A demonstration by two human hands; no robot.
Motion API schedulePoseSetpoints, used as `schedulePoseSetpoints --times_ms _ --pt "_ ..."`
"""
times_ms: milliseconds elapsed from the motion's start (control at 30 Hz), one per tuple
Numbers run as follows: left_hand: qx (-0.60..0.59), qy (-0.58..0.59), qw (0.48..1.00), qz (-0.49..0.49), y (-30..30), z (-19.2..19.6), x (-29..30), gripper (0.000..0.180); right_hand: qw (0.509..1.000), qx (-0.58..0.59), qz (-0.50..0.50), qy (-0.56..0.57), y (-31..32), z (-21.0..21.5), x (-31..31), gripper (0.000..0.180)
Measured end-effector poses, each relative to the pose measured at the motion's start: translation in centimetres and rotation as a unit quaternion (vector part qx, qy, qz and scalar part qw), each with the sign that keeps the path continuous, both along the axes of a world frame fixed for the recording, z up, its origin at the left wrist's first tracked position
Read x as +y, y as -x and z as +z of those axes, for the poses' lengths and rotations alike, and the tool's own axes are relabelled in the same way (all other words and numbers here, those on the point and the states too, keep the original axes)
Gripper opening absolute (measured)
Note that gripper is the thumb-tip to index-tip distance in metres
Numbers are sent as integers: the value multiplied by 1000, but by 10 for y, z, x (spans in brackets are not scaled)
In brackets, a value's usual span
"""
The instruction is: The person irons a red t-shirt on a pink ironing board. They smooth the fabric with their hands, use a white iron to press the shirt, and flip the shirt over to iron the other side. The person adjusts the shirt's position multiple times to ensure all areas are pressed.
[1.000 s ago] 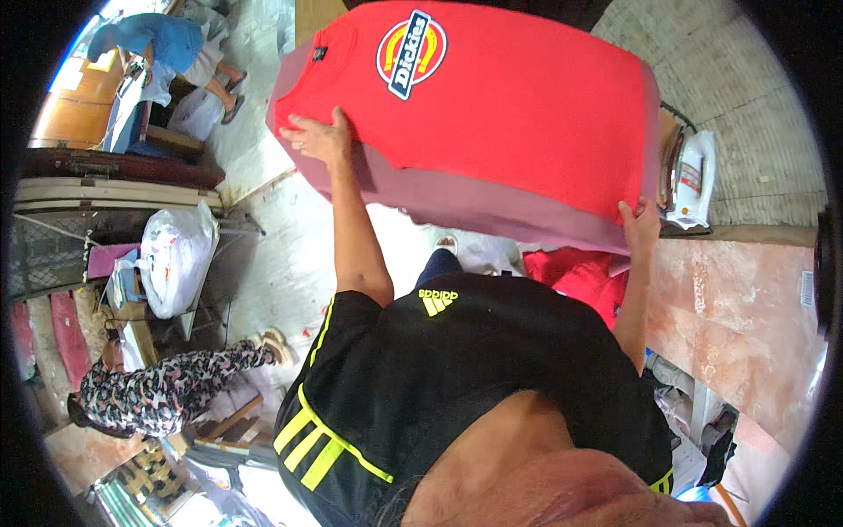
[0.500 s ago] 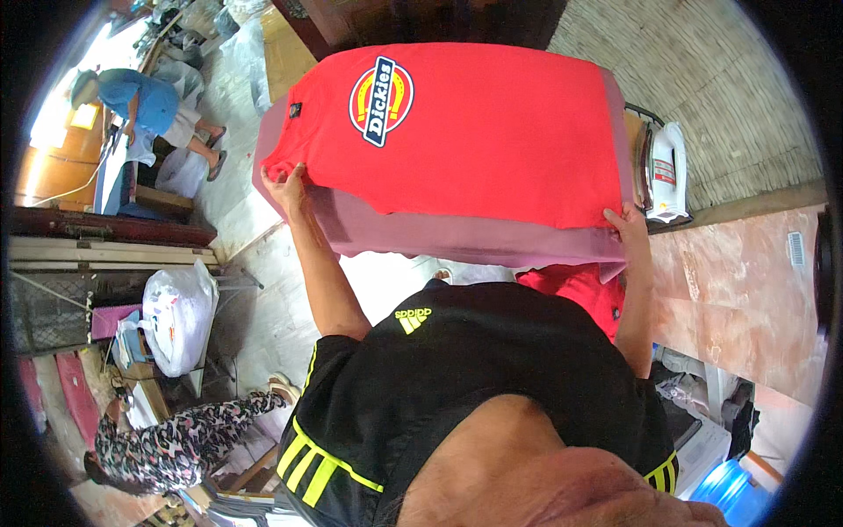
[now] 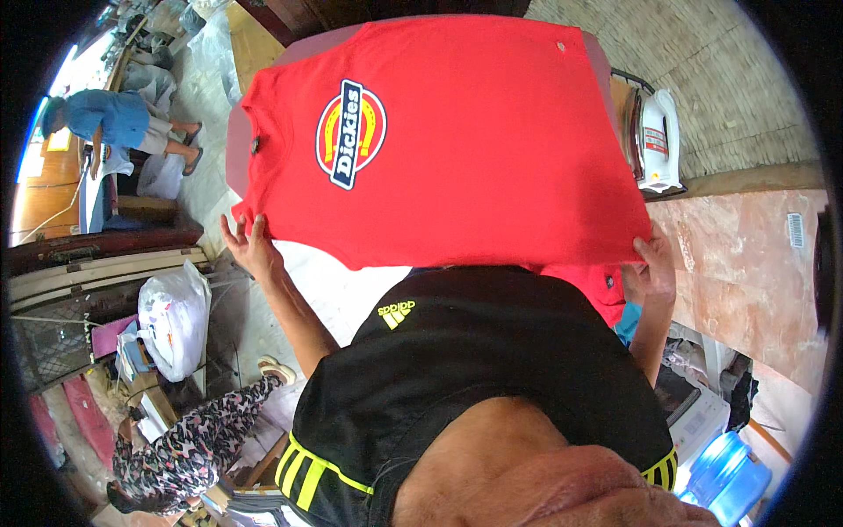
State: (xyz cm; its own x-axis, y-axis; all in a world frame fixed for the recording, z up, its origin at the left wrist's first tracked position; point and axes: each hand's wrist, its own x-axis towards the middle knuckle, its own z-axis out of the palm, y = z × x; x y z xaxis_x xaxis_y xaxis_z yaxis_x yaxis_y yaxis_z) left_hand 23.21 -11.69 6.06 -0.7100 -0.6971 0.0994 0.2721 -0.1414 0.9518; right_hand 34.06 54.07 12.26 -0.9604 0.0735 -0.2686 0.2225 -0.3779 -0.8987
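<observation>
A red t-shirt [image 3: 474,149] with a round badge on its chest lies spread over a mauve padded board [image 3: 235,145], collar to the left. My left hand [image 3: 250,244] holds the shirt's near left corner by the sleeve, fingers partly under the cloth. At the near right corner, my right hand [image 3: 654,263] pinches the hem. The shirt's near edge hangs over the board's front side and hides it. My black top with yellow stripes fills the lower middle.
A white iron [image 3: 657,140] stands at the board's right end. Another red garment [image 3: 601,285] lies below my right hand. A white plastic bag [image 3: 176,316], a seated person in patterned clothes [image 3: 189,443], a person in blue [image 3: 114,119], a blue water bottle [image 3: 724,470].
The shirt has been drawn toward me and now covers the board's near edge. Both hands have shifted from the board's sides to the shirt's near corners.
</observation>
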Motion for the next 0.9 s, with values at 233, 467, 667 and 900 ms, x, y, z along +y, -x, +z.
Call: schedulePoseSetpoints --times_ms 233,467,667,900 --pt "-92 29 994 46 -58 -55 -1 84 965 -120 89 -215 -43 -103 24 38" --pt "-379 651 633 178 -35 -19 35 76 842 -179 221 -458 23 -39 20 17" --pt "-171 672 718 64 126 -7 -15 57 786 193 115 -575 184 -77 -79 22" --pt "-313 636 700 -81 286 1 -71 74 686 432 94 -578 383 -76 -225 30"
